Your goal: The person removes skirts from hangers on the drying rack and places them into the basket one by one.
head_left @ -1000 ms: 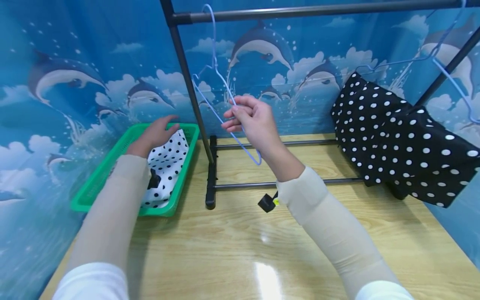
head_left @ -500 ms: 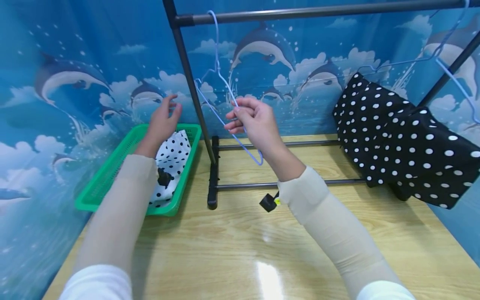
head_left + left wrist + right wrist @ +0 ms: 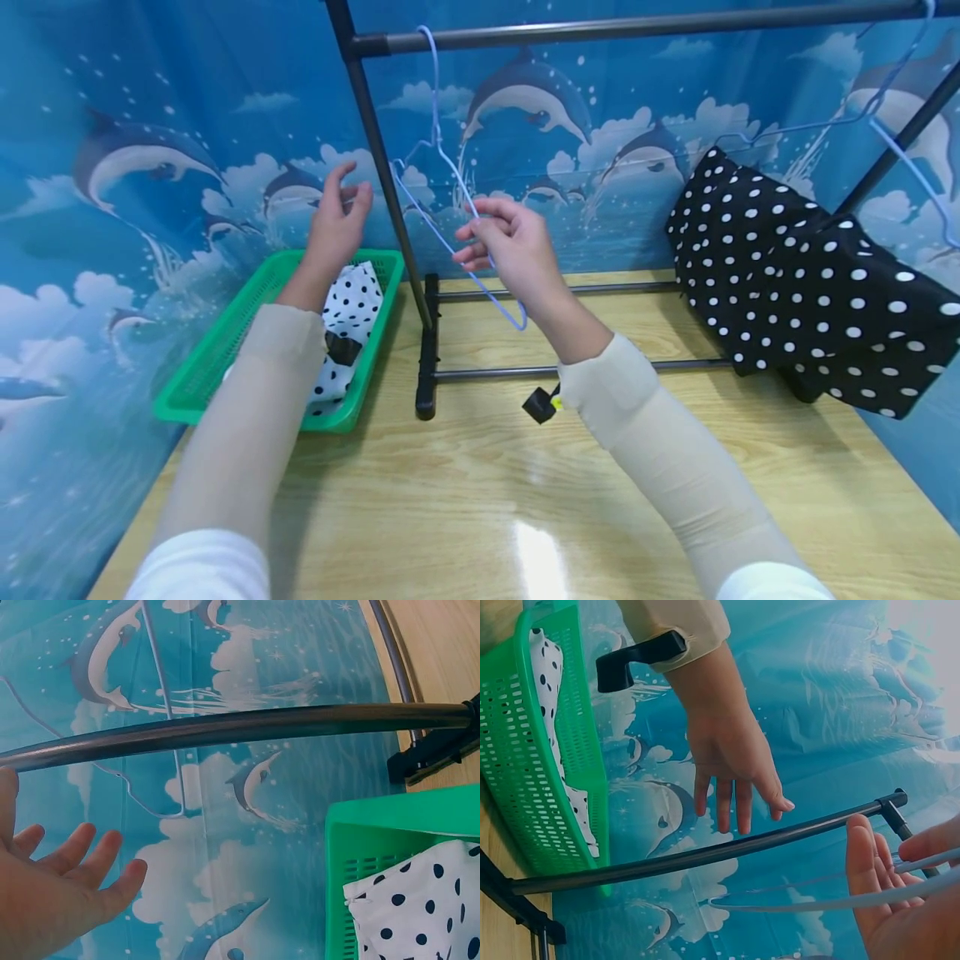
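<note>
My right hand [image 3: 517, 250] pinches the side wire of a pale blue wire hanger [image 3: 436, 104] between thumb and fingers. The hanger's hook sits over the top rail [image 3: 600, 31] of a dark clothes rack, near its left end. My left hand [image 3: 337, 229] is raised beside the rack's left post, with fingers spread and nothing in them. In the left wrist view that palm [image 3: 52, 900] lies just below the dark post. Behind and below the left forearm, a white cloth with black dots [image 3: 358, 296] lies in a green basket [image 3: 384, 312], partly hidden by the arm.
Black fabric with white dots [image 3: 787, 275] hangs at the right, near another blue hanger [image 3: 907, 167]. The rack's foot [image 3: 425, 392] and lower bars [image 3: 495, 372] stand on a wooden table [image 3: 420, 500]. A dolphin-printed curtain [image 3: 247, 67] backs the scene.
My left hand has risen from over the basket to beside the rack post, showing more of the white dotted cloth. The hanger's hook has come down onto the rail; my right hand keeps its grip.
</note>
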### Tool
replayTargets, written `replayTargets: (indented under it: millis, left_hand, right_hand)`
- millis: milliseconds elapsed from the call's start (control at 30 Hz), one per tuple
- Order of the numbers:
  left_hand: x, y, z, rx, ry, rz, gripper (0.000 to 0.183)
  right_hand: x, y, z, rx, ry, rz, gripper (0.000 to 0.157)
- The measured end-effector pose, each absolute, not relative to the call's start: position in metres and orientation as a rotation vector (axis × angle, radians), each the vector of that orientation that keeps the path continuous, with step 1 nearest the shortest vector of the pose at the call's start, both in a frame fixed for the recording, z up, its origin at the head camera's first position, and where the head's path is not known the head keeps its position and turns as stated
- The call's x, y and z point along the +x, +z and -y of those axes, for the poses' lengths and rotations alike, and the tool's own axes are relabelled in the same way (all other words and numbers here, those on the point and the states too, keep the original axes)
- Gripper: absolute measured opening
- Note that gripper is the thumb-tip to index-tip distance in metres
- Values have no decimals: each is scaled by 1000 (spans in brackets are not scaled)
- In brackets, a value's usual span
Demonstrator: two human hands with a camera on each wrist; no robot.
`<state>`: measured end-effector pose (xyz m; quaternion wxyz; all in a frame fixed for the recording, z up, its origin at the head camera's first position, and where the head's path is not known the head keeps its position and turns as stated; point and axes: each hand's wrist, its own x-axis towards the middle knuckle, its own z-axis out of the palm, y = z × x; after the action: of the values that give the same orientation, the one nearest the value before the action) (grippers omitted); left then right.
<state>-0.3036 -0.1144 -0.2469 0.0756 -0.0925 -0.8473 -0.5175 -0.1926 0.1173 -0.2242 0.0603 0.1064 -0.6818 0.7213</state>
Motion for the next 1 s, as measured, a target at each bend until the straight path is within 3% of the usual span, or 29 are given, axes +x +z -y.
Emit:
replayTargets:
  millis: [300, 600, 1000]
  left_hand:
    - [-301, -242, 109, -280, -1652, 2505, 62]
    - [-300, -241, 101, -305, -1665, 2502, 64]
    - [-304, -244, 93, -300, -1652, 2515, 64]
  right_hand:
    - [-193, -224, -128, 368, 2050, 2152, 34]
    - [-191, -227, -154, 338, 1728, 2190, 52]
    - [-176, -237, -179, 316, 1413, 2283, 57]
